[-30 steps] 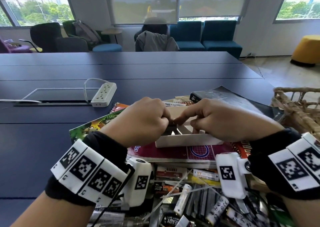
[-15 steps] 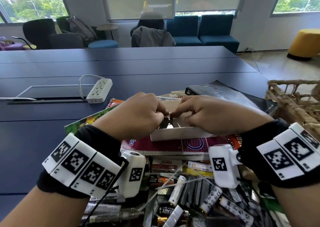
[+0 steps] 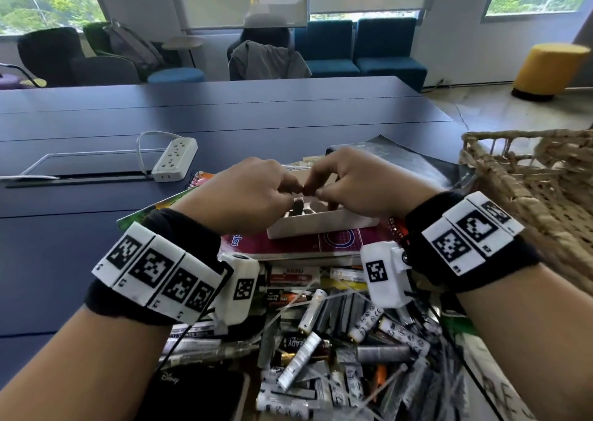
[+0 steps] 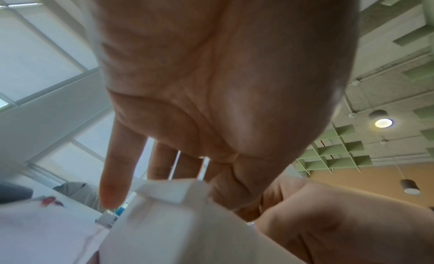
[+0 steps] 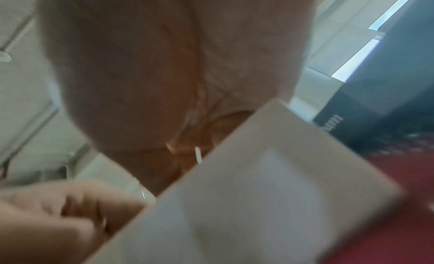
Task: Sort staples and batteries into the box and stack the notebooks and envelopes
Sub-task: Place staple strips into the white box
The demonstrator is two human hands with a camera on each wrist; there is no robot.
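Observation:
A small white box lies open on a maroon notebook, which tops a spread of other notebooks. My left hand and right hand hover over the box with fingertips touching. Together they pinch a small piece too tiny to identify. Something dark lies inside the box under them. The left wrist view shows the box below my palm, with the little finger pointing down. In the right wrist view the box is blurred. Loose batteries are heaped near me.
A wicker basket stands at the right. A white power strip lies on the blue table at the left. A black notebook sits behind the box. A black case lies at the near edge.
Only the head view has shifted. Both hands keep their pinch above the white box.

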